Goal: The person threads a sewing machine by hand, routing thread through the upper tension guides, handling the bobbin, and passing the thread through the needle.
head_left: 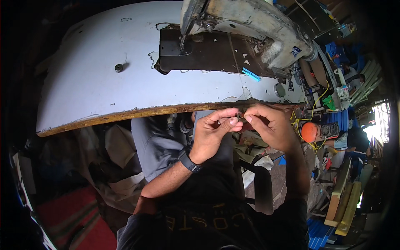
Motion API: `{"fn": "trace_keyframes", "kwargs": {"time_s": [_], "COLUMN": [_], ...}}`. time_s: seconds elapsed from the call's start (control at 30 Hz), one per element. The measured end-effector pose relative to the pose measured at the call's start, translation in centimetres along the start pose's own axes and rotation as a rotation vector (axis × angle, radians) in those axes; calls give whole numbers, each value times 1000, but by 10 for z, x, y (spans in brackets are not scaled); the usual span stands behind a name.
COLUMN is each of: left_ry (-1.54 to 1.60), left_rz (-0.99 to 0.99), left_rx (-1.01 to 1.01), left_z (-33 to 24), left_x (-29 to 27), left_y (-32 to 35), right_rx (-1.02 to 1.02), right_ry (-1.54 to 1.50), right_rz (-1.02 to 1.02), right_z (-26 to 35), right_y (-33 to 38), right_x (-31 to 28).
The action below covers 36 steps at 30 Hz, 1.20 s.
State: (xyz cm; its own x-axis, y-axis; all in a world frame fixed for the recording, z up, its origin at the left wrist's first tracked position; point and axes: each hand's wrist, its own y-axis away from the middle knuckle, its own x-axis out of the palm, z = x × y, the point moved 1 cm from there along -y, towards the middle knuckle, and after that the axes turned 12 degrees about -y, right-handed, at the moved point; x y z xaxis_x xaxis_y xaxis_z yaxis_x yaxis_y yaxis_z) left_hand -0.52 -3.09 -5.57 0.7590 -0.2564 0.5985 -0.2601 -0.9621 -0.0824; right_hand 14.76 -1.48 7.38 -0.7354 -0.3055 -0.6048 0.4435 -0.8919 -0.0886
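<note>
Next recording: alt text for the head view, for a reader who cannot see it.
Two bare hands, left hand and right hand, pinch a small thin object between their fingertips just below the edge of a white table. A worn sewing machine stands on the table, with a blue tool beside it.

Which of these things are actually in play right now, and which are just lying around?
In hand:
left hand and right hand, pinching a small part between the fingertips, too small to identify.

Lying about:
sewing machine, blue tool, small round knob on white table, orange ball.
</note>
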Motion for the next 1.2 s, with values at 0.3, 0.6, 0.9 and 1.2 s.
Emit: {"fn": "trace_keyframes", "kwargs": {"time_s": [0.3, 0.6, 0.9, 1.2], "left_ry": [-638, -641, -614, -647], "left_rz": [-210, -123, 61, 176], "left_rx": [421, 418, 391, 354], "left_z": [-25, -32, -36, -42], "left_x": [5, -1, -11, -18], "left_y": [-1, 12, 1, -2], "right_rx": [-188, -492, -520, -504], "right_ry": [334, 281, 212, 283], "right_rz": [-35, -158, -256, -235], "right_z": [-40, -21, -44, -45], "right_y": [2, 22, 27, 34], "right_x": [10, 14, 18, 15]}}
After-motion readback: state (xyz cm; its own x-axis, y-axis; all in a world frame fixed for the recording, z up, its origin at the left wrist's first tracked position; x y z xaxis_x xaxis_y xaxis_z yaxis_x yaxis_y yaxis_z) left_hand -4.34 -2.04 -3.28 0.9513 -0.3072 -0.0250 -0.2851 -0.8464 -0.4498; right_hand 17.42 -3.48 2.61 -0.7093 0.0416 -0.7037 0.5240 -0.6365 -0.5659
